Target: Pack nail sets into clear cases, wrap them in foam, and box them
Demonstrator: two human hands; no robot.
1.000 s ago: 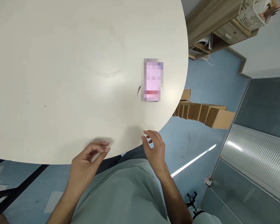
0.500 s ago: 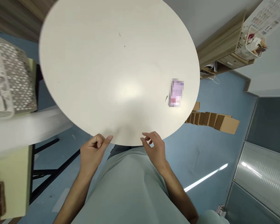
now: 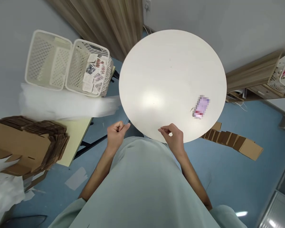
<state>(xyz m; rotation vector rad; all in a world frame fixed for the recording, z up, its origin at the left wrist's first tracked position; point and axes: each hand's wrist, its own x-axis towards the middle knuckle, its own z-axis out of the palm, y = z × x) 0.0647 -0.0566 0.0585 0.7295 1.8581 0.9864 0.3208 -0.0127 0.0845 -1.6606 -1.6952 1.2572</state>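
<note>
My left hand (image 3: 116, 134) is curled into a loose fist off the near left edge of the round white table (image 3: 171, 76), its thumb pointing to the right. Nothing shows in it. At the near edge of that table, my right hand (image 3: 174, 136) has thumb and index finger brought together in a pinch, with no object visible between the tips. A blurred-out, purplish flat item (image 3: 201, 107) lies on the right part of the tabletop, beyond my right hand and apart from it.
On the left are two white plastic baskets (image 3: 68, 66), one holding small packets. Near them lie white wrapping sheet (image 3: 68, 103) and stacked flattened cardboard (image 3: 40, 142) on a pale yellow table (image 3: 77, 133). Cardboard boxes (image 3: 235, 142) line the floor at right, below a wooden cabinet (image 3: 254, 74).
The view has swung left and drawn back, bringing the baskets and cardboard stack into sight. My right thumb and index finger have closed together. My left hand keeps its loose fist.
</note>
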